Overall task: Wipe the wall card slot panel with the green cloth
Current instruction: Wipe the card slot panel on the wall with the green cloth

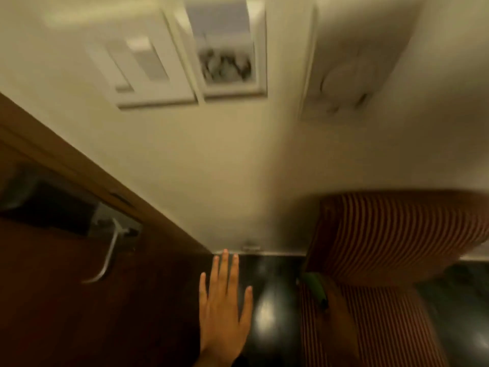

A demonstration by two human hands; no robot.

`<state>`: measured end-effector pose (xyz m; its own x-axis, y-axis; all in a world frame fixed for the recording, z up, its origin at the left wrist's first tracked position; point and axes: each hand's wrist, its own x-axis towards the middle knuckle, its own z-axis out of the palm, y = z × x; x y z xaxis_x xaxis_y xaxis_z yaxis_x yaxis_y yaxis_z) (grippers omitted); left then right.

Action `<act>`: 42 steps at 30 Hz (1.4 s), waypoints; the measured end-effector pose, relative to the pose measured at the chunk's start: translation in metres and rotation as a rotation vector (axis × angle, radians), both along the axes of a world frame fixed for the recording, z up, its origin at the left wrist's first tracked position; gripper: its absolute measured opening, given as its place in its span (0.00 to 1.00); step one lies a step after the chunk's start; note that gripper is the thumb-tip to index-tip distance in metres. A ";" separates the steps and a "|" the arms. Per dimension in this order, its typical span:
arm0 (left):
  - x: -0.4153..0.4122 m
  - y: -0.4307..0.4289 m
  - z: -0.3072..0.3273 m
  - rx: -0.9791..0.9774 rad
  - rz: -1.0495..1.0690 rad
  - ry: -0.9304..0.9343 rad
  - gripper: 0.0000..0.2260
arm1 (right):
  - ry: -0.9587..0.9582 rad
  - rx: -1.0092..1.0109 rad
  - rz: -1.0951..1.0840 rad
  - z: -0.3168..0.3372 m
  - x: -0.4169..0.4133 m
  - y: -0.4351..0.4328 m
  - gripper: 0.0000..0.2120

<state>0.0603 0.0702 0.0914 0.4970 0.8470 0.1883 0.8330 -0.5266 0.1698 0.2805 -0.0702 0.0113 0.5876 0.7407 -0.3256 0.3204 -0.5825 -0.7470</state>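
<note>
Three white wall plates sit blurred at the top of the view. The middle one, the card slot panel, has a grey top and a dark smudged patch. My left hand hangs low in the middle, flat, fingers spread and holding nothing, far below the panel. A strip of the green cloth shows at lower right beside my striped sleeve. My right hand is dim and mostly hidden under the sleeve, and appears closed on the cloth.
A switch plate is left of the card slot panel and a plate with a round dial is to its right. A dark wooden door with a metal lever handle fills the left. The floor is glossy black.
</note>
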 end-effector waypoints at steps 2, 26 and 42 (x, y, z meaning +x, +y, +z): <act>0.015 0.032 0.055 0.125 -0.026 -0.176 0.32 | 0.109 0.081 0.192 0.068 0.003 0.039 0.45; 0.106 0.266 0.383 0.948 -0.241 -0.445 0.29 | -0.813 1.037 -0.268 0.298 -0.045 0.227 0.16; 0.116 0.278 0.374 1.127 -0.206 -0.523 0.30 | -0.791 0.989 -0.436 0.292 -0.052 0.251 0.20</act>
